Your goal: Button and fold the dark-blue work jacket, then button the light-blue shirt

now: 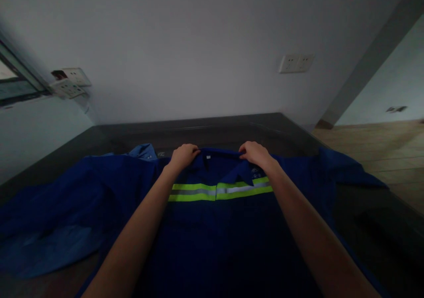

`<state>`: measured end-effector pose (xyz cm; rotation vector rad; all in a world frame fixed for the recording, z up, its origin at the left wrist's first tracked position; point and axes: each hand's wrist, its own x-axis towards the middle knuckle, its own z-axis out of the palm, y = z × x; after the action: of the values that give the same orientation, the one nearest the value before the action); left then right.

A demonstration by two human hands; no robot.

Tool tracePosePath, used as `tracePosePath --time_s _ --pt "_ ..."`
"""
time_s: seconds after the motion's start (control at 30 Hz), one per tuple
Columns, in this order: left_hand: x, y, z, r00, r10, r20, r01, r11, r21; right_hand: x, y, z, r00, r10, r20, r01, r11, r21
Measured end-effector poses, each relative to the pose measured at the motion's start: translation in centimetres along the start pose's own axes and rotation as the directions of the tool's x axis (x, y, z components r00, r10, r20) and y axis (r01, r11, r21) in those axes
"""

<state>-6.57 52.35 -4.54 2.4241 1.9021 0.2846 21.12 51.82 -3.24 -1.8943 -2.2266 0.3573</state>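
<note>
Pinching the collar (220, 150) of a blue jacket (198, 227), the left hand (184, 154) grips its nine o'clock end, the right hand (255, 152) its three o'clock.

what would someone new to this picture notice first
Probably the yellow-green and silver band, bright across the chest of the dark blue garment in the middle of the picture. Just above it, the left hand and right hand pinch the collar, one towards each end. Beyond, white sockets stand out on the upper right of the grey wall.
</note>
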Motion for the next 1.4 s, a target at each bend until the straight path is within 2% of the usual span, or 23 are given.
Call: tracePosePath --time_s 0.07,0.17,0.23,0.37,0.57,0.77,0.83,0.93,1.0,1.07,1.2,1.4 --pt "0.0 0.2 0.0 0.999 0.037 0.004 -0.037 0.999 -0.002 0.1 -0.2 0.1 0.998 -0.041 -0.041 0.043 0.998 0.047" --pt "0.1 0.1 0.1 0.996 0.088 0.02 -0.088 0.996 -0.036 0.7 0.1 0.9 0.997 0.01 -0.074 -0.005 0.998 0.055" --pt "0.1 -0.1 0.1 0.996 0.089 0.019 -0.087 0.994 -0.063 1.1 0.8 1.7 0.999 0.037 -0.026 -0.035 0.998 0.051" --pt "0.0 -0.1 0.0 0.998 0.066 0.0 -0.066 0.991 -0.118 1.8 2.0 3.0 0.995 0.003 0.097 -0.019 0.986 0.163" --pt "-0.3 0.4 -0.2 0.996 0.067 -0.056 -0.072 0.994 -0.083 2.2 2.4 3.6 0.996 0.033 0.084 -0.055 0.962 0.268" --pt "-0.3 0.4 -0.5 0.987 0.071 -0.141 -0.085 0.991 -0.098 2.0 2.3 3.8 0.99 0.048 0.13 -0.091 0.933 0.349" --pt "-0.3 0.2 -0.6 0.986 0.052 -0.159 -0.07 0.992 -0.105 1.7 2.5 3.2 0.982 0.072 0.176 -0.152 0.852 0.5" --pt "-0.2 0.0 -0.7 0.982 0.033 -0.183 -0.053 0.993 -0.108 1.4 2.9 2.1 0.957 0.087 0.275 -0.274 0.574 0.772" --pt "-0.1 -0.2 -0.7 0.981 0.026 -0.191 -0.048 0.993 -0.112 1.3 3.1 1.5 0.953 0.075 0.292 -0.296 0.415 0.86" --pt "-0.1 -0.3 -0.6 0.981 0.014 -0.191 -0.037 0.992 -0.118 1.1 3.1 1.1 0.958 0.058 0.28 -0.284 0.313 0.906" --pt "-0.1 -0.4 -0.4 0.983 -0.006 -0.185 -0.017 0.992 -0.127 0.9 3.3 0.6 0.97 -0.025 0.244 -0.232 0.218 0.948" --pt "-0.2 -0.3 0.0 0.986 0.006 -0.166 -0.028 0.992 -0.127 0.6 3.8 0.0 0.967 -0.058 0.247 -0.226 0.244 0.943"
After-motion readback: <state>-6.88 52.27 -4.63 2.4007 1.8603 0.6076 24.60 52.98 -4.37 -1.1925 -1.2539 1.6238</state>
